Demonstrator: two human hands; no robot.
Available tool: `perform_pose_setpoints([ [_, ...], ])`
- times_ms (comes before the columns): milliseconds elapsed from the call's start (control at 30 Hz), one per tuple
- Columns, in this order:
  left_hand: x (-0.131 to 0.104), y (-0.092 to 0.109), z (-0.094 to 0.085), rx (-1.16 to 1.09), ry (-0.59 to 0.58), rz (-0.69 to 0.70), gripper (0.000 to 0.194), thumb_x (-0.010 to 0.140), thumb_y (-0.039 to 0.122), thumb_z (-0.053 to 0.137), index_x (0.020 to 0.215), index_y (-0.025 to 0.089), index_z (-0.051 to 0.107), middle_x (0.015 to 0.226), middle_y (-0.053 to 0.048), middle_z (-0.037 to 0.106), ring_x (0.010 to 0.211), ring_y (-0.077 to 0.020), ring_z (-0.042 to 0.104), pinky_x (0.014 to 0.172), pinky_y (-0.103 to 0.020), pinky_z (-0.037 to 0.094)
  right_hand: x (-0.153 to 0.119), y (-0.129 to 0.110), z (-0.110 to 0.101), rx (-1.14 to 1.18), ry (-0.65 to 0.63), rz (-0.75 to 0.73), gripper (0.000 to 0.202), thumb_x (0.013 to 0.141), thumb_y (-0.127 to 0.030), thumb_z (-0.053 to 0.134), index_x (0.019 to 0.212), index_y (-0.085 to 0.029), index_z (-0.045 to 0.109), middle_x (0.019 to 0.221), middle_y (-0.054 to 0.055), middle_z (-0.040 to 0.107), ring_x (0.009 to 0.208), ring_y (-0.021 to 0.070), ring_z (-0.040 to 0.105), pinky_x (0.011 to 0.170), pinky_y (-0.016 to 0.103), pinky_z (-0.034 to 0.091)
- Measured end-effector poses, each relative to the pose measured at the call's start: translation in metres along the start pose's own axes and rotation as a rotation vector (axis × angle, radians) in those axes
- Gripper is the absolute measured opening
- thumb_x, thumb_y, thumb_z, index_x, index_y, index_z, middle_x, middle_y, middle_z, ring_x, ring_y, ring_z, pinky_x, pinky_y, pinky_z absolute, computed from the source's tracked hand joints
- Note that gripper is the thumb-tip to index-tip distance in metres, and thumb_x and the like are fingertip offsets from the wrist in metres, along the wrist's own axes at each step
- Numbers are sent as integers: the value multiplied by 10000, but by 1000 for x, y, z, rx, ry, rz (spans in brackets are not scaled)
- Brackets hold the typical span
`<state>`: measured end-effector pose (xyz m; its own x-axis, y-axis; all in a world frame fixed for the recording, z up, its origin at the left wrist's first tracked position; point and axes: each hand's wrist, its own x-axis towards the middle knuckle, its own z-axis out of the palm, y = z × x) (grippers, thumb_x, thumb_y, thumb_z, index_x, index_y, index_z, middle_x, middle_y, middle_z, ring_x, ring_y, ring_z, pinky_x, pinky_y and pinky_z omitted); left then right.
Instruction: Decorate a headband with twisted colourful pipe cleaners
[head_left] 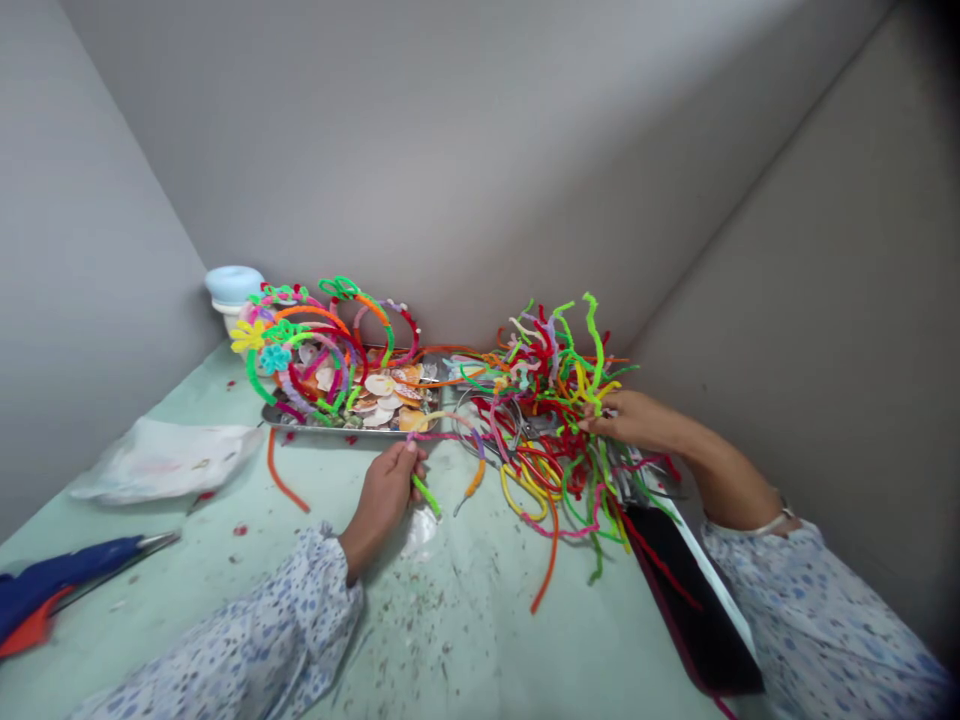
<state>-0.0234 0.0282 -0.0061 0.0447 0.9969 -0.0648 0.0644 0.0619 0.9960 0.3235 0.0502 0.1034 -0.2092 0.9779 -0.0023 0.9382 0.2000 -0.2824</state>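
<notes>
My left hand (386, 490) is closed around a thin headband (477, 455) partly wrapped in green, cream, purple and orange pipe cleaner; its bare metal tip shows at the far end. The green part (426, 494) sticks out below my fingers. At the right, my right hand (619, 418) reaches into a tangled heap of pipe cleaners (555, 400) in red, yellow, green, pink and orange. Its fingers are pressed together at a yellow-green pipe cleaner (595, 375). A pink strand (442, 436) runs from near my left hand toward the heap.
A metal tray (360, 432) holds decorated headbands (326, 320) and round shell-like pieces (380, 384). A blue glue gun (67, 570) lies at the left, near a plastic bag (169, 460). A lidded white container (234, 290) stands behind. A dark phone-like slab (694, 610) lies under my right forearm.
</notes>
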Motion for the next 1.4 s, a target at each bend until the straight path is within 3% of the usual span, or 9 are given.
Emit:
perform_pose_setpoints([
  [100, 0, 0, 1, -15, 4, -14, 418, 817, 542, 445, 827, 145, 576, 606, 17, 528, 395, -76, 457, 368, -183, 320, -3, -11, 1, -81, 35, 29, 177, 751, -321, 571, 731, -180, 675, 723, 54, 646, 702, 192, 564, 633, 277, 392],
  [233, 0, 3, 2, -21, 5, -14, 421, 810, 543, 456, 824, 142, 582, 607, 11, 536, 398, -76, 460, 371, -182, 322, -7, -27, 2, 29, -98, -11, 281, 839, -382, 459, 783, -182, 649, 631, 5, 606, 569, 139, 523, 540, 236, 369],
  [400, 1, 4, 2, -30, 6, -25, 418, 802, 545, 464, 819, 143, 581, 604, 14, 537, 399, -78, 463, 372, -185, 322, -4, -22, 9, -34, -216, -7, 226, 800, -277, 514, 932, -181, 670, 741, 18, 676, 654, 153, 588, 579, 229, 398],
  [667, 0, 4, 1, -25, 6, -19, 413, 802, 541, 464, 813, 144, 578, 597, 18, 535, 389, -78, 459, 370, -190, 319, -2, -21, 44, -228, -155, 48, 239, 719, -179, 555, 892, -227, 713, 820, 88, 712, 754, 230, 641, 640, 290, 414],
  [800, -1, 5, 1, -28, 4, -24, 412, 797, 544, 469, 803, 147, 577, 595, 20, 538, 393, -82, 462, 378, -196, 327, -2, -23, 41, -196, -132, 51, 159, 714, -197, 566, 793, -206, 703, 732, 84, 694, 698, 215, 626, 602, 278, 400],
  [967, -1, 5, 1, -20, -1, -29, 406, 797, 538, 472, 807, 148, 580, 598, 22, 541, 391, -81, 459, 383, -200, 325, -6, -4, 10, 43, -7, 74, 235, 827, -324, 455, 804, -160, 621, 670, 22, 623, 577, 143, 545, 524, 239, 392],
  [1067, 0, 4, 1, -12, 3, -22, 410, 805, 542, 460, 807, 149, 578, 598, 25, 536, 394, -80, 461, 382, -199, 323, -9, 7, 0, 588, 158, 173, 213, 751, -379, 581, 753, -166, 579, 521, -44, 483, 459, 96, 418, 449, 222, 310],
  [1133, 0, 3, 1, -19, 2, -24, 414, 803, 546, 460, 807, 150, 578, 595, 28, 532, 391, -79, 458, 380, -200, 321, -10, 9, -1, 775, 215, 191, 231, 712, -393, 627, 724, -173, 560, 496, -65, 416, 436, 79, 352, 426, 220, 253],
  [1400, 0, 3, 1, -35, 1, -29, 419, 781, 555, 484, 810, 149, 583, 591, 28, 541, 387, -81, 458, 381, -204, 324, -6, 0, -3, 908, 376, 173, 264, 666, -417, 675, 713, -191, 546, 561, -60, 456, 476, 81, 401, 468, 228, 309],
])
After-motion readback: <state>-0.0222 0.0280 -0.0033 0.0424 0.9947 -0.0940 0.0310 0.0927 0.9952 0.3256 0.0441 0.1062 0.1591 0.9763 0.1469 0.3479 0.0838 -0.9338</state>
